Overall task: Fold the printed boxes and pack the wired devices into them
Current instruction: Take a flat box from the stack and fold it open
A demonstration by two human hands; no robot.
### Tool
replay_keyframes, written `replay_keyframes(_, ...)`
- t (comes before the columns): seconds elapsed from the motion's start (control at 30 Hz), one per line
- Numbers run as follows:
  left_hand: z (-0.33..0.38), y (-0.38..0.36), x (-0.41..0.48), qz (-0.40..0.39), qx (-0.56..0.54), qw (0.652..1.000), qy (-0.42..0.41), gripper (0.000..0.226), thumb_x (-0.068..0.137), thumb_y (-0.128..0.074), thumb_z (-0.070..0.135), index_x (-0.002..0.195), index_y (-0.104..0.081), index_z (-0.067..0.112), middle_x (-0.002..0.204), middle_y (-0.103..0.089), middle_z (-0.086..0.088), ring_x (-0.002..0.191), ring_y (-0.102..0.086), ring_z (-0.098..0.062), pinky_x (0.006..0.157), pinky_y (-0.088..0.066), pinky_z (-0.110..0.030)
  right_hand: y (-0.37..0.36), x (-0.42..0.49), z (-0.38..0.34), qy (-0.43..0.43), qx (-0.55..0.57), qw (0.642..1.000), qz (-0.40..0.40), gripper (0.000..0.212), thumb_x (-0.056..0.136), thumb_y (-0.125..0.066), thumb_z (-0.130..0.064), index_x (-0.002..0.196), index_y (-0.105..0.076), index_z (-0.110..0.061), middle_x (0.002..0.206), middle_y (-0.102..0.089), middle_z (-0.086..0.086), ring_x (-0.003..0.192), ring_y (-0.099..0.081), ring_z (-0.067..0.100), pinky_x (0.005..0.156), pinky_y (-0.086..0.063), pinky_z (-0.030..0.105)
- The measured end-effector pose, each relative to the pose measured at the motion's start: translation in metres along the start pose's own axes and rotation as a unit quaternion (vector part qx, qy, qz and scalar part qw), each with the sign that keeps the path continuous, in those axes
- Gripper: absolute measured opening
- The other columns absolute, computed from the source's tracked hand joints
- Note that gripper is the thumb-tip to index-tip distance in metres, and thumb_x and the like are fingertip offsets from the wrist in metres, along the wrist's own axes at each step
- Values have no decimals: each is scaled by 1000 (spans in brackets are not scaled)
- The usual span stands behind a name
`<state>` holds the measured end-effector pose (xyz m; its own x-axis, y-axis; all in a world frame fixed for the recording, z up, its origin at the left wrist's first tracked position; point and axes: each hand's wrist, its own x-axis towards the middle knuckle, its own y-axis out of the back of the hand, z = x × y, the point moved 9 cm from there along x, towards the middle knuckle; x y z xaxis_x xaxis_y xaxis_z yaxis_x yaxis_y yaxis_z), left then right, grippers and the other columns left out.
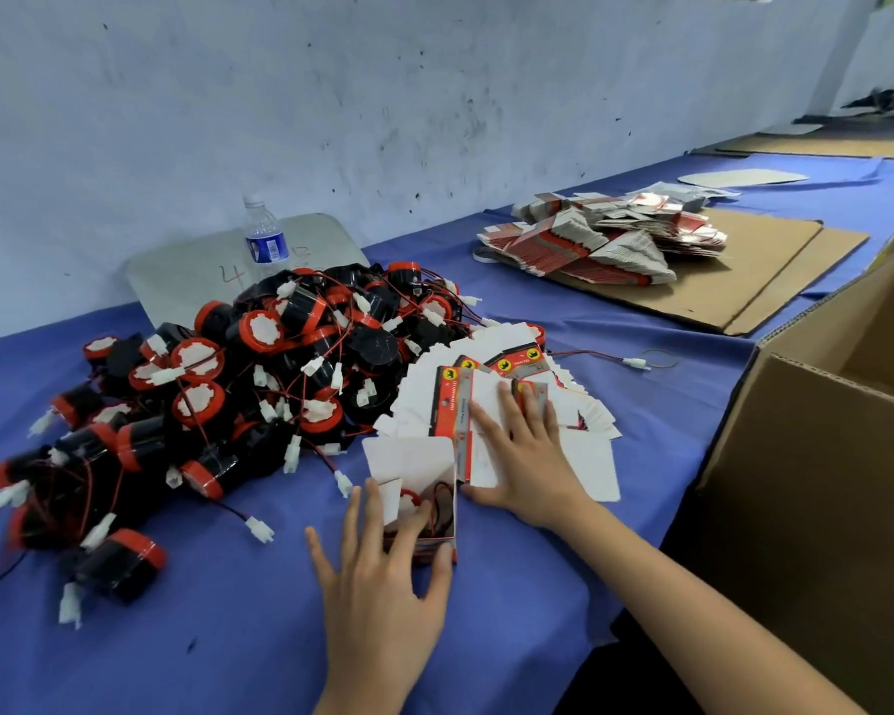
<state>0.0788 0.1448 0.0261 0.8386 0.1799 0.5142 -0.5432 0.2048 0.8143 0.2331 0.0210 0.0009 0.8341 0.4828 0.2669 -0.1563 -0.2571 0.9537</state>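
held in the left hand [383, 580], fingers curled round an open printed box [424, 508] near the table edge, a wired device [414, 500] already inside. pressed flat by the right hand [525, 446], fingers straight, onto fanned box blanks [486, 405]. thin card, probably light and easily creased; best gripped by the side walls.

Water bottle [264, 234] by the wall, cardboard sheets [734, 281] on blue cloth [176, 637], brown carton [821, 456] right.

Device inside the open box [419, 487] mostly hidden by my left hand [383, 585]; print on flat boxes [491, 399] blurred, maybe unreadable; carton [821, 456] cut off right.
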Motion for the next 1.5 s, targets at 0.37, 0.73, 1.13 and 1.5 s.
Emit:
replay_keyframes(0.37, 0, 0, 3, -12, 6, 1000, 0, 54, 52, -93, 36, 96, -73, 10, 134, -56, -20, 119, -57, -41, 89, -39, -73, 38, 22, -45, 180, -50, 967, 173, 71, 77, -56, -67, 125, -64, -16, 138, -56, 9, 135, -42, 34, 112, -24, 63)
replay_keyframes(0.73, 1, 2, 3, 25, -1, 999, -47, 42, 63, -88, 37, 100, -77, 20, 128, -64, -10, 116, -63, -28, 97, -38, -65, 68, -33, -49, 184, 140, 928, 293, 28, 94, -49, -12, 113, -68, -3, 115, -65, 12, 111, -59, 29, 93, -48, 38)
replay_keyframes(1.13, -17, -8, 3, 1, -170, 984, 49, 41, 77, -80, 20, 114, -67, 10, 137, -57, -5, 135, -37, -17, 105, -40, -42, 15, -38, -79, -22, 650, 759, 41, 40, 94, -56, -13, 130, -50, -27, 114, -65, -14, 107, -62, 4, 85, -47, 16)
replay_keyframes(1.5, -16, -5, 5, -35, -213, 976, 25, 40, 88, -67, 28, 126, -60, 20, 131, -60, 4, 122, -57, -20, 117, -22, -22, 28, -44, -83, -7, 651, 759, 28, 23, 87, -60, -20, 106, -73, -24, 117, -67, -7, 112, -61, 11, 88, -49, 22)
